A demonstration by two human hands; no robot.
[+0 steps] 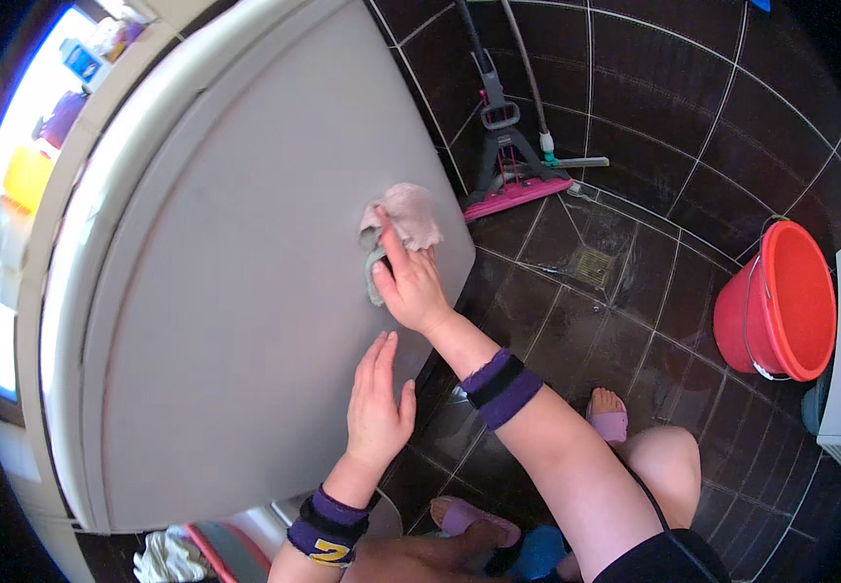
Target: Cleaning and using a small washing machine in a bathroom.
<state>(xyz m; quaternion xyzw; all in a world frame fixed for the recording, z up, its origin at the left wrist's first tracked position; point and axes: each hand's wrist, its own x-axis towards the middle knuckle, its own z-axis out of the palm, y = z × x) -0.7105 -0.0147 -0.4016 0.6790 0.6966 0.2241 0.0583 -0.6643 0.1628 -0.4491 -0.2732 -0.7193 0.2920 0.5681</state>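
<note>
My right hand (413, 285) presses a crumpled cloth (407, 214), pale pink with a grey-green part, flat against a large smooth white panel (246, 253). Its index finger lies stretched over the cloth, and the other fingers are partly hidden by the folds. The panel has a thick rounded rim along its left side and looks like the outer side of a bathtub. Below the right hand, my left hand (379, 406) is open and holds nothing. Its fingers point up along the panel's lower right part, and whether they touch it I cannot tell.
A pink-headed mop (518, 198) and a squeegee (576, 162) lean in the far tiled corner. Near them, a floor drain (593, 267) sits in wet dark tiles. At right stands a red bucket (775, 301). A white bundled cloth (170, 557) lies at lower left.
</note>
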